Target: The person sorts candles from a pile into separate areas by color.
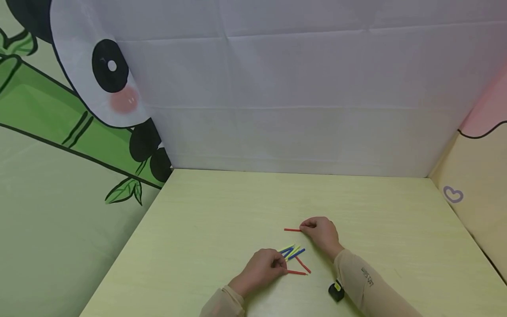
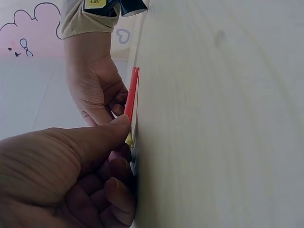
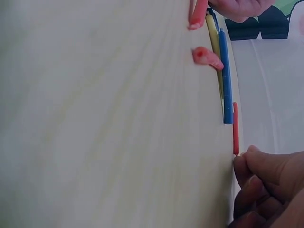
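Note:
With thumb and fingertips my left hand pinches one end of a thin red candle, low over the table. Farther back, my right hand pinches the near end of another red candle, which points left. Between the hands lies a small loose heap of blue candles and yellow candles, partly hidden behind the left fingers. A third red candle slants out of the heap toward the front right. In the right wrist view, a blue candle lies alongside a yellow candle.
The pale wooden table runs back to a white cloth wall. Printed side panels stand left and right, one with a panda and bamboo. A black device with a yellow label is strapped at the right sleeve.

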